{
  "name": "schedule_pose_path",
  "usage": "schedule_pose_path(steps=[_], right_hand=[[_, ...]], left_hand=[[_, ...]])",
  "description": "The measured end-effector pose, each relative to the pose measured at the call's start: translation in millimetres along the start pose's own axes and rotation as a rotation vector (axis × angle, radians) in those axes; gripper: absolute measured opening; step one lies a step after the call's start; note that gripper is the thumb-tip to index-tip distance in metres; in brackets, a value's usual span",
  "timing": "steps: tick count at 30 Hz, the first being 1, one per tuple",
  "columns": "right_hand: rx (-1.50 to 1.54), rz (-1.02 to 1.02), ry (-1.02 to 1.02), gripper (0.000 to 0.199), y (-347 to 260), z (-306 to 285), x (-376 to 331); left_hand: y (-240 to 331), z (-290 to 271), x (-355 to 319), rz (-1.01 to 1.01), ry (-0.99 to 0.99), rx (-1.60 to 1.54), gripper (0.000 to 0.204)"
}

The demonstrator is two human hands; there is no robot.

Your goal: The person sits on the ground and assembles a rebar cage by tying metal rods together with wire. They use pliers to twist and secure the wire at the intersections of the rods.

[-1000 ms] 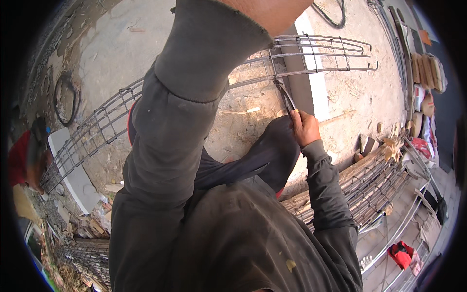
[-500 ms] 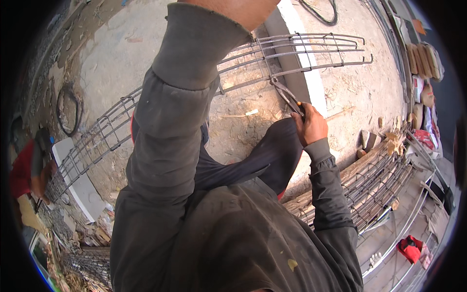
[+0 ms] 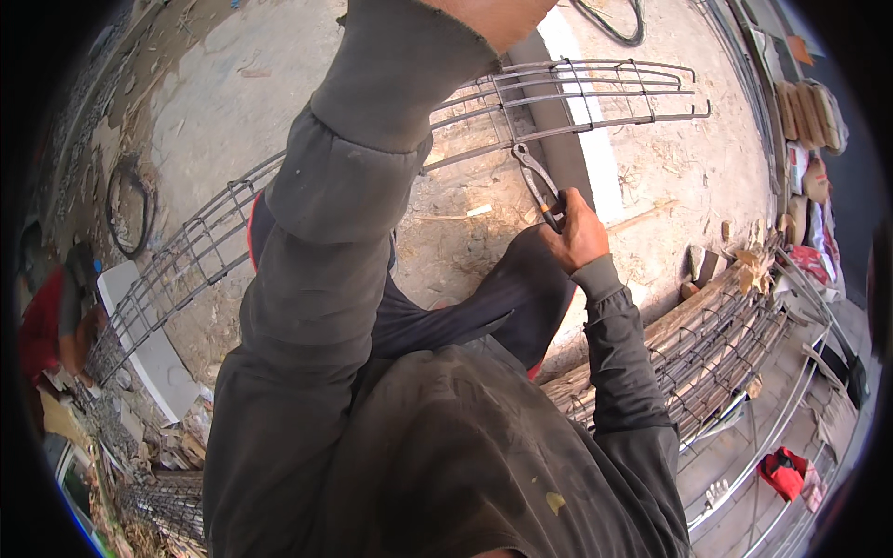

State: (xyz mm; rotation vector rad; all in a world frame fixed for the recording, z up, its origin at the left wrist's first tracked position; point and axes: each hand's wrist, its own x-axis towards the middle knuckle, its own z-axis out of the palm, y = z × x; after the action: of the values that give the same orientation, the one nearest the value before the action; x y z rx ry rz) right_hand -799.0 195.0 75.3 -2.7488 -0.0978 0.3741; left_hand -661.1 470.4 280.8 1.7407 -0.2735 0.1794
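Observation:
My right hand (image 3: 579,232) is closed round the handles of a pair of end-cutting pliers (image 3: 532,175) with a dark and orange grip. The pliers' head is at the near bar of a long steel rebar cage (image 3: 595,97), close to a cross tie; I cannot tell whether the jaws grip anything. The cage runs from the right, behind my left arm, down to the lower left. My left arm reaches up across the view. Only the wrist and back part of my left hand (image 3: 507,17) show at the top edge; its fingers are out of sight.
A second person (image 3: 56,325) in red crouches at the far left by the cage's end. A white board (image 3: 149,344) lies under the cage there. Cable loops (image 3: 130,205) lie on the ground. More rebar cages (image 3: 716,363) and timber lie at right, with a red bag (image 3: 783,474) beyond.
My right hand has moved slightly left, and the pliers have swung to a steeper angle with their head still near the bar. My left forearm has shifted a little right.

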Motion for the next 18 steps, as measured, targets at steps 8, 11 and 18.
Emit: schedule_pose_path(steps=[8,11,18], right_hand=[[1.524,0.348,-0.536,0.043,23.1,18.2,-6.3],[1.639,0.428,-0.379,0.042,-12.0,23.0,-12.1],[1.247,0.318,-0.11,0.046,-10.2,38.4,-26.5]], left_hand=[[5.8,13.7,-1.3,-0.004,-0.091,0.175,0.045],[-2.3,10.4,7.4,-0.178,-0.277,0.39,0.046],[-9.9,-14.3,7.5,-0.091,-0.021,0.414,0.044]])
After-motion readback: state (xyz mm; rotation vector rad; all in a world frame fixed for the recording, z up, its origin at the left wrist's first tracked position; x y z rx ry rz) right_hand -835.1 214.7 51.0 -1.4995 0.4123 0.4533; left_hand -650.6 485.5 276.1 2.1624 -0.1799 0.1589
